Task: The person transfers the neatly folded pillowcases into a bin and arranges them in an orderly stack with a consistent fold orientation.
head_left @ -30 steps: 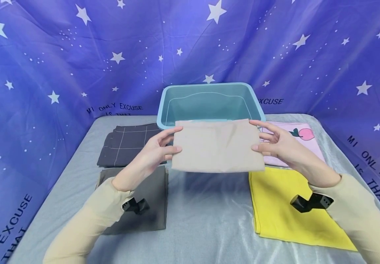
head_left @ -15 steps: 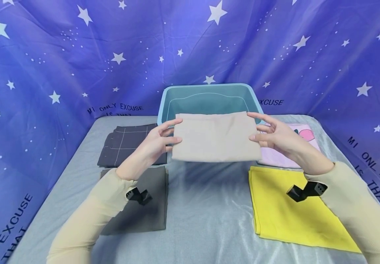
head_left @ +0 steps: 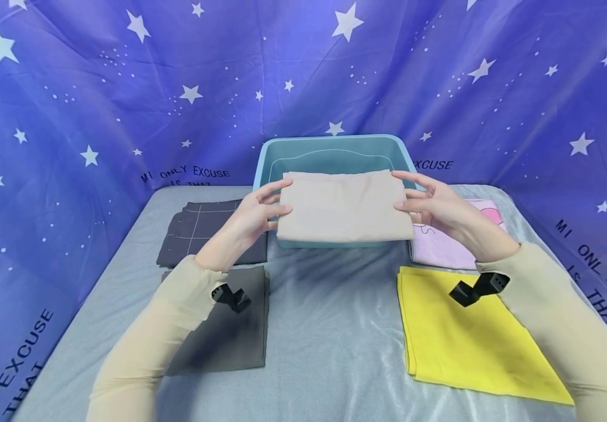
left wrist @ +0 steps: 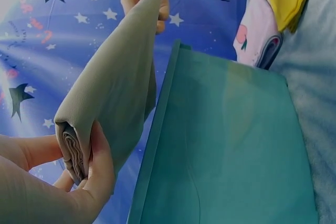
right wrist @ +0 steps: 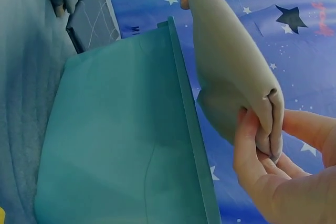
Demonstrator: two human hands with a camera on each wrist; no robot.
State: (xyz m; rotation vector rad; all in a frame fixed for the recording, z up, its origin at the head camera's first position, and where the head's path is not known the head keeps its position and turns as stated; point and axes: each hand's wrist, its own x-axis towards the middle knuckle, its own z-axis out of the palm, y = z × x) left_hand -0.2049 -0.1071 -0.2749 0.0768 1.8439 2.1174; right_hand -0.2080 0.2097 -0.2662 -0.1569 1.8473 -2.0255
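Both hands hold a folded beige cloth (head_left: pixel 345 208) by its two short ends, stretched level between them. My left hand (head_left: pixel 253 214) pinches the left end, thumb on the near face and fingers behind. At the right end, my right hand (head_left: pixel 432 202) grips the same way. In the left wrist view the layered folds of the cloth (left wrist: pixel 113 72) show between thumb and fingers. A teal plastic bin (head_left: pixel 335 143) stands behind and below it; in both wrist views the cloth is above the bin's rim (right wrist: pixel 189 103).
To the left lie a dark checked folded cloth (head_left: pixel 203 228) and a grey-brown one (head_left: pixel 245 334). On the right are a pink folded cloth (head_left: pixel 440 246) with a fruit print and a yellow one (head_left: pixel 451 346). A starry blue curtain (head_left: pixel 303 70) hangs behind the table (head_left: pixel 329 351).
Both hands have carried the beige cloth forward, up the head view, so it now overlaps more of the bin. The other folded cloths have stayed in place.
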